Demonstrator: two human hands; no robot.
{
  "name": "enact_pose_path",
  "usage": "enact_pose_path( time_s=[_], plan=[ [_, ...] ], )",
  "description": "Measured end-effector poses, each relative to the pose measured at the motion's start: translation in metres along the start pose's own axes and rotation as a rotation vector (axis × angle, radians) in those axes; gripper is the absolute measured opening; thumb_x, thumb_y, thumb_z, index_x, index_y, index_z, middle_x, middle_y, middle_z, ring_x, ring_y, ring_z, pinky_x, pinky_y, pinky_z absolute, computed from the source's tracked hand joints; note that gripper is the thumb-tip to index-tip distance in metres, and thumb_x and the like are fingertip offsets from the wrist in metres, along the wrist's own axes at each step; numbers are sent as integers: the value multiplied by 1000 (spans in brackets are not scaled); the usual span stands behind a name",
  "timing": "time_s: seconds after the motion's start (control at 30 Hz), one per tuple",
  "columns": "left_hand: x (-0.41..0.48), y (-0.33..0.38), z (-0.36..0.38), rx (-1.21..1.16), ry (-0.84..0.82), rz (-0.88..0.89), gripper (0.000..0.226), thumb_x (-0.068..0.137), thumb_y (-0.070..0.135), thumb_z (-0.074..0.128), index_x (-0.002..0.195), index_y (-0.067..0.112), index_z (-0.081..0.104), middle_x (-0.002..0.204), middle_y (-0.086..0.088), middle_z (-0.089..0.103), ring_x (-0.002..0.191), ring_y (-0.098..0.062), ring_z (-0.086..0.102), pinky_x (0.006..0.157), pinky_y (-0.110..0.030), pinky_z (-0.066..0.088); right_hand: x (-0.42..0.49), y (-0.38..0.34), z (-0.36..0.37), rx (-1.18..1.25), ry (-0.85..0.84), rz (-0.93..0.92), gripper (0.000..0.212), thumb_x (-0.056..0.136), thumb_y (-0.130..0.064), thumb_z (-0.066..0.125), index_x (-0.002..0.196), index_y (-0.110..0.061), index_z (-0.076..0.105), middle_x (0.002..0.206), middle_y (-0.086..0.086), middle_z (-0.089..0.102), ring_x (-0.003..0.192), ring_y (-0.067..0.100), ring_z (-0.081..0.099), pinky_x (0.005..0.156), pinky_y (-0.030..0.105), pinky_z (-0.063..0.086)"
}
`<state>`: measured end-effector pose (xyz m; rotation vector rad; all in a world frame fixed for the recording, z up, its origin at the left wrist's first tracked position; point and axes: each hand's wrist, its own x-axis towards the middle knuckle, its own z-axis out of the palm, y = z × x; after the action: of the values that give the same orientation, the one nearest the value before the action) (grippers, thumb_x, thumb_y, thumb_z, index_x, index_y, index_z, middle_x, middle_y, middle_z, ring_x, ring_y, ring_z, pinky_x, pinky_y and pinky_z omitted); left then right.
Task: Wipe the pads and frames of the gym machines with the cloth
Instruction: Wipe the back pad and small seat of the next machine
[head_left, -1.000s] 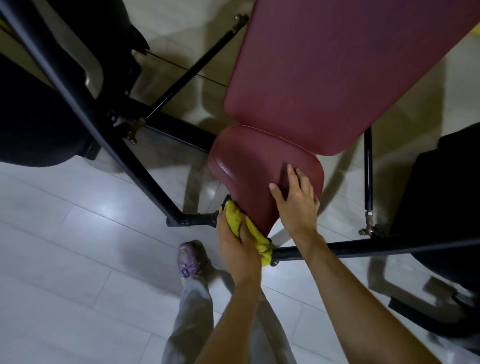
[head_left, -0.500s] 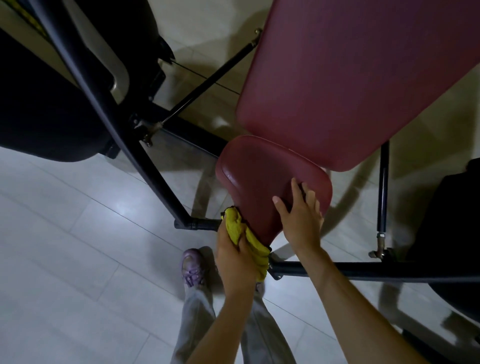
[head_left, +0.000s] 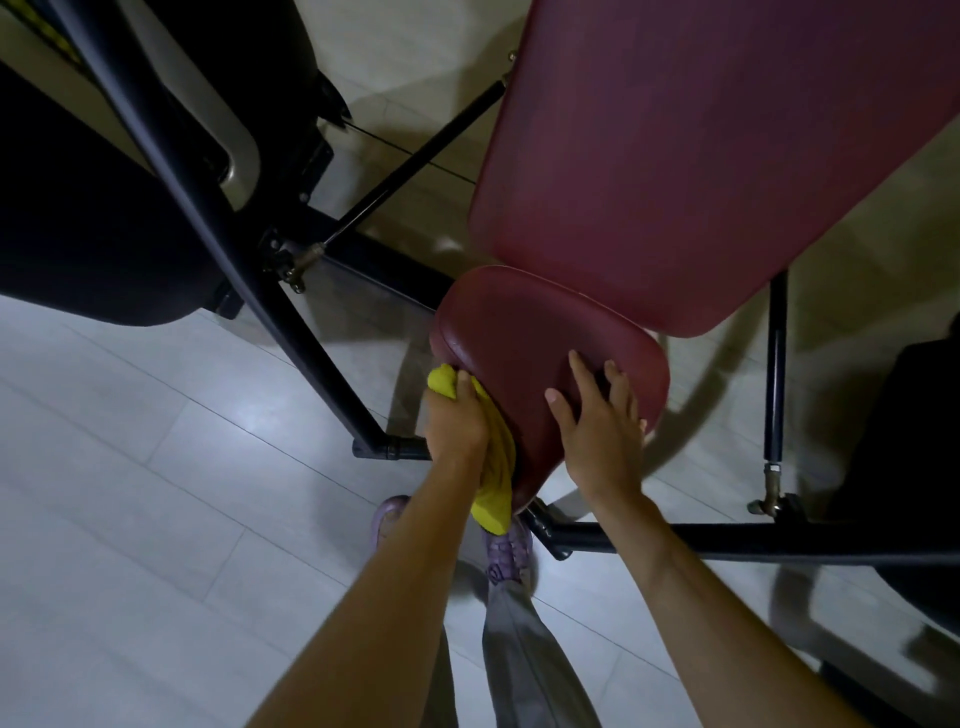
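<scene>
Left hand wiping the seat pad's left edge with the yellow cloth, right hand braced on top.

Nearest, grey trouser legs and purple shoes (head_left: 503, 551) stand on the pale tiled floor (head_left: 130, 493). The left hand (head_left: 456, 420) is closed around the bunched yellow cloth (head_left: 496, 467), pressing it against the left side of the dark red seat pad (head_left: 519, 332); since half a second ago it has slid up that edge from the pad's lower tip towards its upper left corner, one end of the cloth now trailing below the wrist. The right hand (head_left: 602, 431) stays flat with fingers spread on the pad's near right part. The black frame bar (head_left: 753, 543) runs right from under the pad. Beyond, the large red back pad (head_left: 701, 156) tilts away. No containers show.
</scene>
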<state>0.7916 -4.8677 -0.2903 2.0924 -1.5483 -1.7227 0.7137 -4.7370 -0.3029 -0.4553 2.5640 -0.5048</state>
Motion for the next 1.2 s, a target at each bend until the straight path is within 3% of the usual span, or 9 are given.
enact_pose_path(
  time_s=[0.1, 0.3, 0.43, 0.57, 0.7, 0.87, 0.97, 1.07, 1.2],
  plan=[
    [-31, -10, -6, 110, -96, -7, 63, 100, 60, 49, 146, 17, 42, 134, -12, 58, 125, -34, 55, 95, -38, 39, 0, -2, -1, 6, -10, -2, 56, 104, -56, 45, 157, -43, 35, 167, 12, 23, 155, 32, 18, 116, 69, 27],
    [-29, -15, 2, 141, 12, 35, 45, 107, 47, 41, 132, 12, 54, 127, -15, 64, 118, -37, 59, 87, -37, 39, -1, -6, -2, 34, -36, 13, 54, 104, -55, 43, 156, -44, 35, 169, 11, 17, 157, 31, 11, 118, 70, 22],
    [15, 11, 9, -101, 121, -190, 40, 109, 40, 40, 135, 16, 58, 123, -12, 66, 113, -35, 61, 92, -40, 46, -4, -7, -1, 158, -35, 27, 51, 104, -53, 44, 154, -48, 38, 171, 8, 10, 159, 27, 2, 121, 70, 13],
    [67, 38, 11, -227, 198, -134, 40, 108, 40, 42, 136, 17, 60, 119, -10, 67, 110, -31, 63, 95, -40, 49, -2, -6, -1, 180, -23, 24, 49, 103, -54, 45, 152, -50, 40, 169, 7, 13, 158, 26, 4, 121, 70, 16],
    [80, 36, 10, -210, 149, 60, 40, 105, 43, 45, 137, 21, 58, 126, -4, 65, 117, -27, 59, 98, -38, 45, -2, -4, -1, 165, -11, 18, 54, 99, -61, 37, 151, -51, 42, 168, 7, 15, 157, 27, 6, 120, 68, 20],
    [54, 9, 13, -349, -33, 17, 56, 103, 49, 52, 151, 23, 42, 138, -4, 59, 126, -23, 57, 112, -43, 45, -3, -6, -1, 155, -4, 31, 56, 97, -61, 34, 151, -51, 42, 168, 7, 15, 156, 27, 6, 119, 70, 19],
    [62, 21, 13, -187, 41, 61, 50, 105, 47, 46, 147, 18, 46, 134, -9, 62, 123, -29, 58, 109, -46, 46, -1, -7, -2, 144, -22, 38, 54, 98, -60, 37, 151, -52, 42, 169, 7, 14, 157, 26, 5, 119, 71, 19],
    [75, 44, 12, 30, 108, 313, 36, 108, 37, 44, 136, 19, 56, 120, 4, 62, 114, -17, 56, 94, -31, 40, 2, -8, -4, 141, -62, 68, 52, 99, -58, 40, 151, -54, 40, 170, 3, 10, 156, 20, 1, 121, 70, 11],
    [120, 76, 3, 306, -77, 485, 33, 107, 35, 49, 127, 13, 65, 111, -2, 65, 108, -22, 58, 85, -27, 35, 3, -6, 1, 164, -40, 59, 55, 96, -63, 34, 150, -54, 40, 170, 0, 9, 156, 19, 1, 123, 67, 13]
  ],
)
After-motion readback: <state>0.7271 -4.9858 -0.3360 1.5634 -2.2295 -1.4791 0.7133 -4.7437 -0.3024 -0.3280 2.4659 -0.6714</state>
